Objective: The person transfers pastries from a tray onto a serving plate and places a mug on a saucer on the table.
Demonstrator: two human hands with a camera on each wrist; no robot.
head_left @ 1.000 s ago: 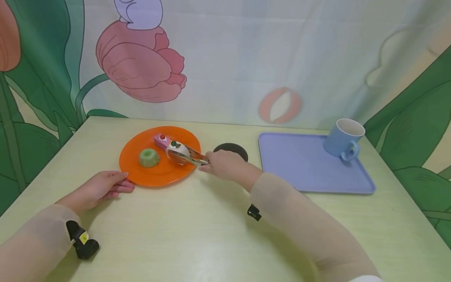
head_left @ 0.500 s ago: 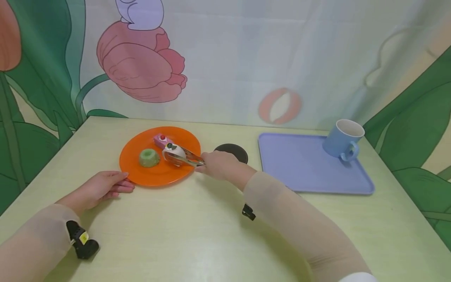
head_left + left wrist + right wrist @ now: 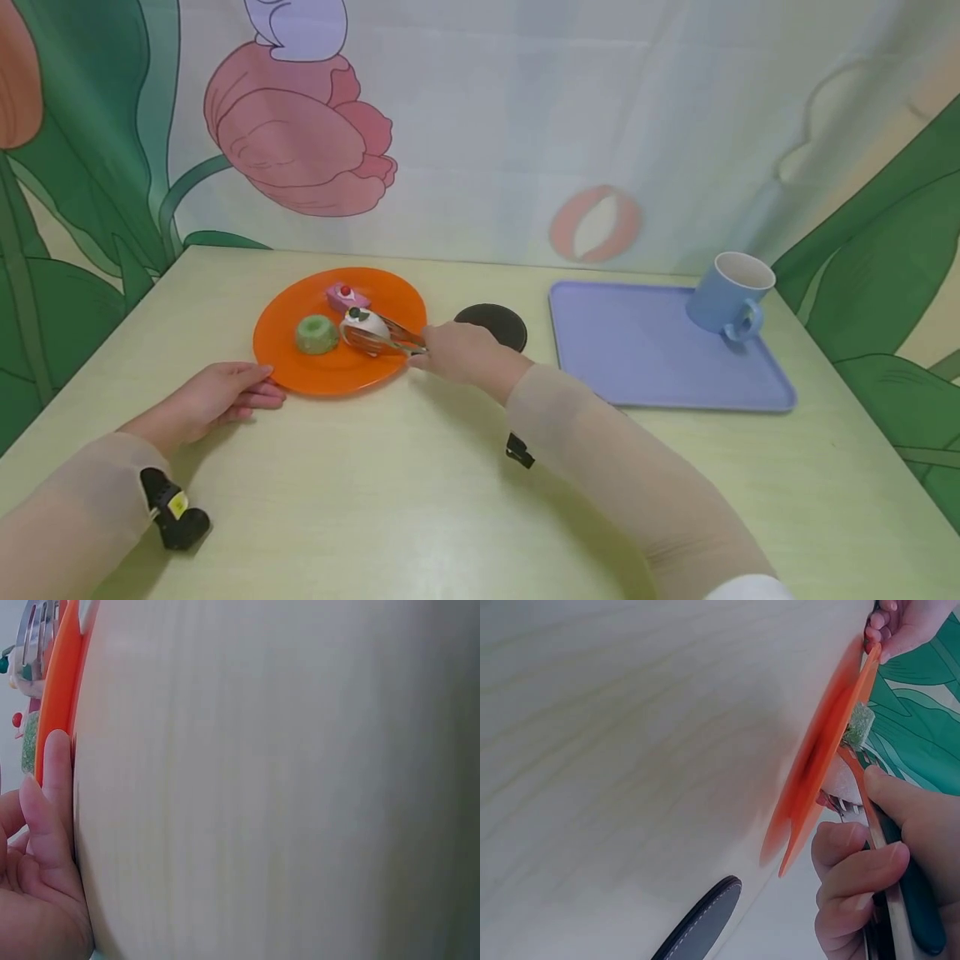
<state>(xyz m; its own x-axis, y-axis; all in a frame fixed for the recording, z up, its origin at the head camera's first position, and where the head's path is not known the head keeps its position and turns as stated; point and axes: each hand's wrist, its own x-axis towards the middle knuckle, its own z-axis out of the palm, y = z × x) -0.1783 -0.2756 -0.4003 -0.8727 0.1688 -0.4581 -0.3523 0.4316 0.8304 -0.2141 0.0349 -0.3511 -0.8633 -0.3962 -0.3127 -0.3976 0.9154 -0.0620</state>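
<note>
My left hand pinches the near left rim of an orange plate, thumb over the edge and fingers below. Serving tongs with teal handles are gripped in my right hand. Between the tongs' slotted ends is a white toy cake with a dark green topping, low over the plate's right half. To its left stands a green ring-shaped cake. A pink cake slice with a red berry lies just behind it. In the right wrist view the plate's right side looks raised off the table.
A round black coaster with stitched edging lies right of the plate, partly hidden by my right hand. Farther right is a lavender tray, with a light blue mug at its back right corner. A printed curtain hangs behind the table.
My right hand has moved a little left with the tongs and the white cake, bringing them closer to the green cake. The left hand has stayed at the plate's rim.
</note>
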